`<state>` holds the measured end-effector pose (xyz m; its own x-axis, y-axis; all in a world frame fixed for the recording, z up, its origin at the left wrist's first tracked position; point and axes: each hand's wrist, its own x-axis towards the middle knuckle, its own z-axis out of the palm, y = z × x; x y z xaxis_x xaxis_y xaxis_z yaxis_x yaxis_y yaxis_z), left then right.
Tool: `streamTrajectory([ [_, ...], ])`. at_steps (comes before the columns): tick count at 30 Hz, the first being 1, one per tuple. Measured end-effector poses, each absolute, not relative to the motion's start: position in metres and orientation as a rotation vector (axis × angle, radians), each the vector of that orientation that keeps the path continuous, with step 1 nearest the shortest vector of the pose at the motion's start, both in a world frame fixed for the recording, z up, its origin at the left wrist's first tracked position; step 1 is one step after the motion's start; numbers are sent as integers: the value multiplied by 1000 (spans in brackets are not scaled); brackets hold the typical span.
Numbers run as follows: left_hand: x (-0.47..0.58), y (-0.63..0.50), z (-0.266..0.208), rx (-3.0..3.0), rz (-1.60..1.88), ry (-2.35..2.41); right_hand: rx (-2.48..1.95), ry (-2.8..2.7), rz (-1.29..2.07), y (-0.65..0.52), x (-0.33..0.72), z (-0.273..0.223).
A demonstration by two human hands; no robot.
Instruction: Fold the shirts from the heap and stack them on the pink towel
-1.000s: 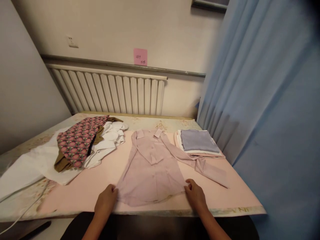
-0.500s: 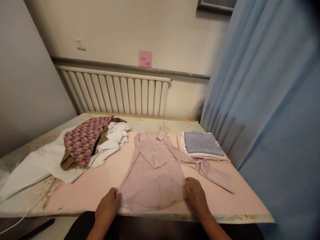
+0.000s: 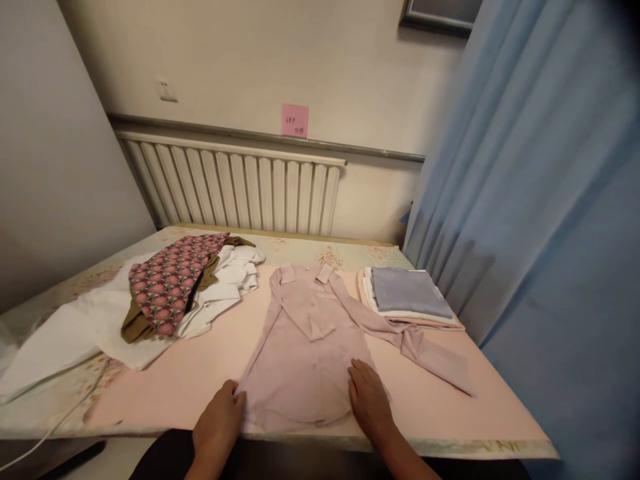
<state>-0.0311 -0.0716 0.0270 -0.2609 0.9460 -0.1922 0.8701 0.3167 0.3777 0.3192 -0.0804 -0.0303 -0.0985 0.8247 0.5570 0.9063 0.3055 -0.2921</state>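
A pale pink button-up shirt (image 3: 305,373) lies spread front side up, its collar toward the wall. One of its sleeves is folded across the chest; the other stretches out to the right. At the lower left edge of the shirt, my left hand (image 3: 220,417) is closed, with the hem corner between thumb and fingers. My right hand (image 3: 371,401) rests on the lower right part of the shirt, fingers extended and palm down. The cloth beneath that palm is hidden.
A heap of white garments (image 3: 75,333) and a pink-patterned garment (image 3: 167,283) lies on the left. Folded clothes (image 3: 410,292) are stacked on the right, beside a blue curtain (image 3: 540,253). A radiator (image 3: 235,187) stands behind the table. A white cable (image 3: 60,423) hangs over the front edge.
My right hand has moved left, from the shirt's right edge onto its lower front. My left hand stays at the left edge. The view has shifted slightly.
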Motion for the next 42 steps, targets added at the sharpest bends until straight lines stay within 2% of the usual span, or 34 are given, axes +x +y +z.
streamTrajectory([
  [18,-25,-75,43,1524,549,2172,-1492,-1974,-298,-81,322,-34],
  [30,16,-74,53,1713,758,2087,-1482,-1967,-299,-81,322,-35],
  [42,53,-72,33,2082,654,1972,-1502,-1960,-266,-79,323,-36],
])
